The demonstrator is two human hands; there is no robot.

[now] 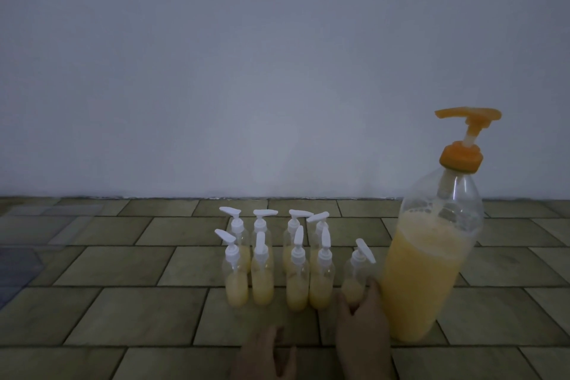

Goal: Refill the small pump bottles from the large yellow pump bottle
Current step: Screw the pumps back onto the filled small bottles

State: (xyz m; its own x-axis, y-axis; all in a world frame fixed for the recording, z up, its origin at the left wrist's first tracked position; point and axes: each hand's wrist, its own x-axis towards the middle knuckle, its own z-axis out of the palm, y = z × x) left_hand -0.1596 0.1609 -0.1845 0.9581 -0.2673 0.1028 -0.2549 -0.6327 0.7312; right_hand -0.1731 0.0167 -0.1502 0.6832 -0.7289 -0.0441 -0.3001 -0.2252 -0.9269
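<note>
Surface: a tiled floor [129,268] meeting a plain wall [246,71]; everything stands on the tiles, dimly lit.
Large yellow pump bottle [428,271]: upright at the right, more than half full of yellow liquid, orange pump head [468,116] with its spout pointing left towards the small bottles, likely so it can dispense into one set beneath.
Cluster of small pump bottles [268,259]: eight, in two rows of four, white pumps fitted, each holding yellow liquid in its lower part; they stand grouped left of the large bottle, apparently set aside.
Ninth small bottle [356,278]: apart from the cluster, just beside the large bottle's base, showing less liquid than the front-row ones, so probably the one being handled for filling.
Right hand [361,327]: thumb and fingers curled round the foot of the ninth small bottle, gripping it low, which keeps the pump top free.
Left hand [265,355]: at the lower edge, resting near the floor, fingers loosely extended, holding nothing.
Stage (judged): this bottle's pump is on, so it must come off before refilling.
</note>
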